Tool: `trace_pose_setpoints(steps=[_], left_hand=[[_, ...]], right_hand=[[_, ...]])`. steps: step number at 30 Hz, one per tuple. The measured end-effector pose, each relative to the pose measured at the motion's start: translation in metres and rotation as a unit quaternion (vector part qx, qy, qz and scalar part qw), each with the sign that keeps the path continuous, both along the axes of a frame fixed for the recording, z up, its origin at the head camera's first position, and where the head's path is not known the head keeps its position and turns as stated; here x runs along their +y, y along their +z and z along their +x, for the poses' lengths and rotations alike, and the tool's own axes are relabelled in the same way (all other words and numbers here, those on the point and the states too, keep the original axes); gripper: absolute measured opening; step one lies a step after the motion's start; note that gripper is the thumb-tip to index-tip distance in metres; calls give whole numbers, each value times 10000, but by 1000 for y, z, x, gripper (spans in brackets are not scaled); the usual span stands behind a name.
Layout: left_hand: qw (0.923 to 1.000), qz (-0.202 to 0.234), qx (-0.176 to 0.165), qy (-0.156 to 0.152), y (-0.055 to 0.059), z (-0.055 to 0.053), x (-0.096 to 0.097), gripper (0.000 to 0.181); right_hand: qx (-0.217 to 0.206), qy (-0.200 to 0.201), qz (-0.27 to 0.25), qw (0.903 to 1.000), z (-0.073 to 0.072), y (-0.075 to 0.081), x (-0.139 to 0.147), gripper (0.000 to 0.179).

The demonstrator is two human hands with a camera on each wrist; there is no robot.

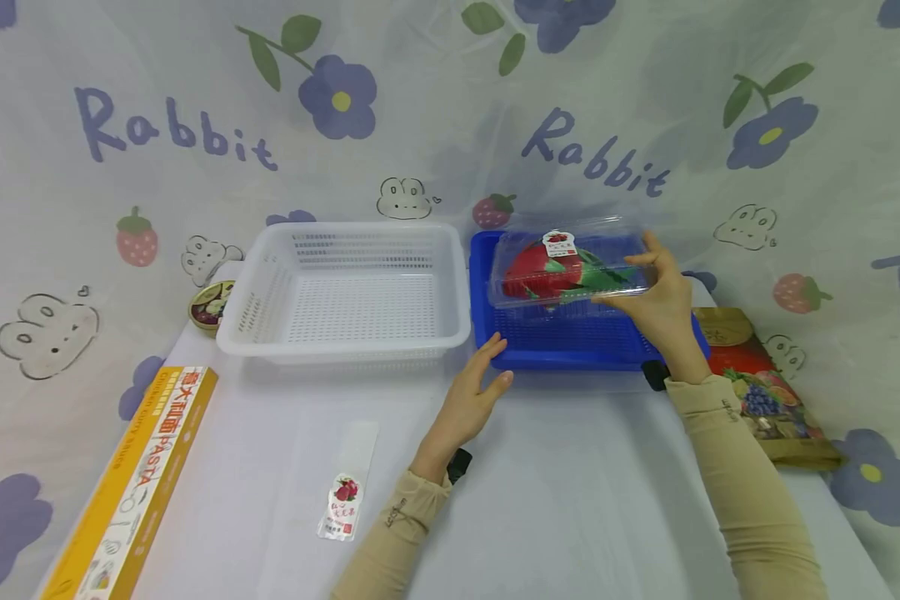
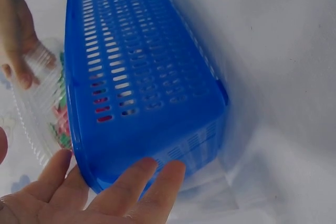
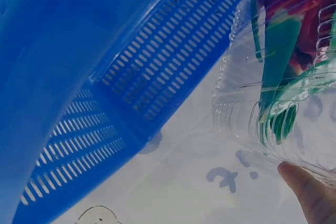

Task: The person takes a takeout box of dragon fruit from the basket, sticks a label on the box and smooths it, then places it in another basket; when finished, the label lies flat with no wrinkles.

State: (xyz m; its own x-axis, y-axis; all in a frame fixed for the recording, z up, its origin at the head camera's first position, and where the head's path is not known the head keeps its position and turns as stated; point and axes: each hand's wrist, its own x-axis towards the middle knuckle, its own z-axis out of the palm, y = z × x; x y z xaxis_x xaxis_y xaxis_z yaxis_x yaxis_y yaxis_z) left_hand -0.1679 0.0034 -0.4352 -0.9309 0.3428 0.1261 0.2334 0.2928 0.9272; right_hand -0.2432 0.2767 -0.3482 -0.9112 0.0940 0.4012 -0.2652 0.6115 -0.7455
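Observation:
My right hand (image 1: 663, 300) grips the right end of a clear plastic box (image 1: 622, 279), fingers on the far side and thumb on the near side. A red and green dragon fruit (image 1: 536, 271) shows through the clear plastic, under a small white label (image 1: 559, 242). The box is above the blue basket (image 1: 555, 360). My left hand (image 1: 468, 400) is at that basket's near left corner, fingers extended. In the left wrist view, its fingers (image 2: 128, 184) lie against or just beside the basket's end wall; contact is not certain.
Left of the blue basket stands a white basket (image 1: 345, 346). A label strip (image 1: 347, 483) lies on the table. At the left are a pasta box (image 1: 138, 483) and a round tin (image 1: 208, 308); at the right, a fruit-printed bag (image 1: 765, 392). A printed curtain (image 1: 435, 108) hangs behind.

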Motion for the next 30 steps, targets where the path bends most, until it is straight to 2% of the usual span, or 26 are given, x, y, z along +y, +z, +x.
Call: trace_pose_setpoints(steps=[11,19,30], left_hand=[[9999,92,56,22,0,-1,-3,53],[9999,110,11,-35,2,0,-1,53],[10000,30,27,-31,2,-1,-1,53]], right_hand=[[-253,191,85,9995,-6,-1,-6,61],[-415,108,447,9981,-11,-6,-5,61],[-457,100,646,9968,-17,-8,-4,62]])
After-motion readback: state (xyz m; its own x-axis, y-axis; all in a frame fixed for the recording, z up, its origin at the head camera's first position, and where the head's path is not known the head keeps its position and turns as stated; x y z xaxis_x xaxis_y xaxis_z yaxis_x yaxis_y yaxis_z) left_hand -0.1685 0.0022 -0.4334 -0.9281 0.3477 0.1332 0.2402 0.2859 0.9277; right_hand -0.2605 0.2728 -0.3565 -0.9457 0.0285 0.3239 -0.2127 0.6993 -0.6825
